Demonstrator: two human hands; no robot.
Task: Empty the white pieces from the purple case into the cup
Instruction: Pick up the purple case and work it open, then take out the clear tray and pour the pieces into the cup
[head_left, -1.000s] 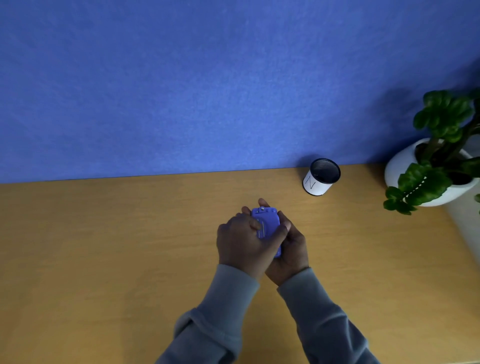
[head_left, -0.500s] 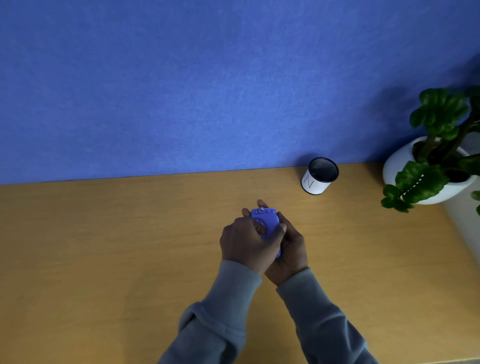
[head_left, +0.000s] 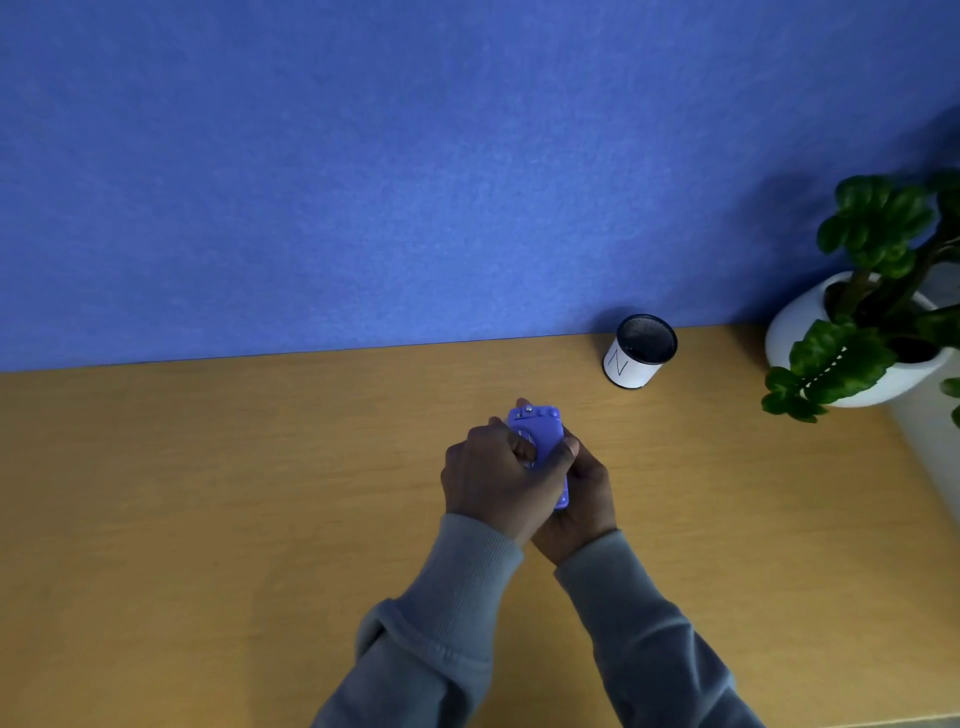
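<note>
Blue wall (head_left: 363, 182) behind wooden desk (head_left: 208, 493). Potted plant (head_left: 872, 312) at desk's right edge. Both grey sleeves reach in above mid-desk. Left hand (head_left: 493, 480) curled over the purple case (head_left: 540, 436), thumb across its front; right hand (head_left: 584, 493) cupped around it from below. Case closed, as far as visible. Cup (head_left: 639, 353) upright near wall, apart from hands, to their right.

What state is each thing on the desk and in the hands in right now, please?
purple case: held in both hands, apparently closed
left hand: gripping the case from above
right hand: cradling the case from beneath
cup: upright, contents unclear
potted plant: upright
</note>
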